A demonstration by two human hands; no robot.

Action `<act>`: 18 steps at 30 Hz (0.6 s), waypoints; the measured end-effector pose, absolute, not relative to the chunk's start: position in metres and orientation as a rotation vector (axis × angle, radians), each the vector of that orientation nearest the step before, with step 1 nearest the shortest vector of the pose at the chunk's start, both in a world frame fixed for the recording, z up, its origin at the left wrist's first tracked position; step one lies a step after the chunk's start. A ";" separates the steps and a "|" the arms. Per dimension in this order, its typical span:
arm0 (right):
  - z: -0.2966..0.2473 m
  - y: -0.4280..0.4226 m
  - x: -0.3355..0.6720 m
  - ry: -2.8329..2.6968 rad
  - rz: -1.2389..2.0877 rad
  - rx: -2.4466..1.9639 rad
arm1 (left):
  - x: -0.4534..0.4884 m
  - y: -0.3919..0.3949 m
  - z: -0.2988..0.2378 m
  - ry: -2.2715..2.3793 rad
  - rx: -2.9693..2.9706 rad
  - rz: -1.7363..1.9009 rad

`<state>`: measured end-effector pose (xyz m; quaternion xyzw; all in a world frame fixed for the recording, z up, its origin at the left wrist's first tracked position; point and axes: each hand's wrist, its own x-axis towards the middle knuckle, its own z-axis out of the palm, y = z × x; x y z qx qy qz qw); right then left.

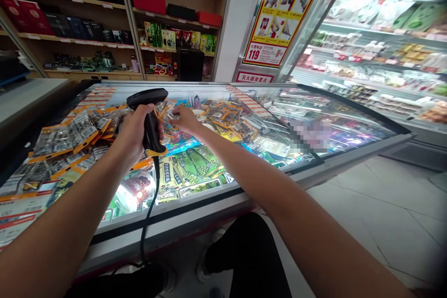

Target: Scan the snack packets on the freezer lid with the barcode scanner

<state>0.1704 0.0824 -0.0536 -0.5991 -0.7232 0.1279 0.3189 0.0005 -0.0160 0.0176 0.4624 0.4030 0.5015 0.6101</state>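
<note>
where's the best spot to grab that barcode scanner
By its black handle, from the near side, as the left hand does now. The barcode scanner stands upright, head on top, cord hanging from the base, so the narrow handle between is the natural grip.

One barcode scanner [148, 118], two hands, one chest freezer [195, 205], many packets.

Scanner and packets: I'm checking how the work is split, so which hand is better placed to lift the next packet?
Probably the right hand: it already touches a packet in the freezer, while the left hand grips the scanner.
</note>
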 end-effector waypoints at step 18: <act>-0.042 0.050 0.240 -1.516 0.494 -1.353 | 0.011 -0.011 -0.008 0.908 1.144 0.932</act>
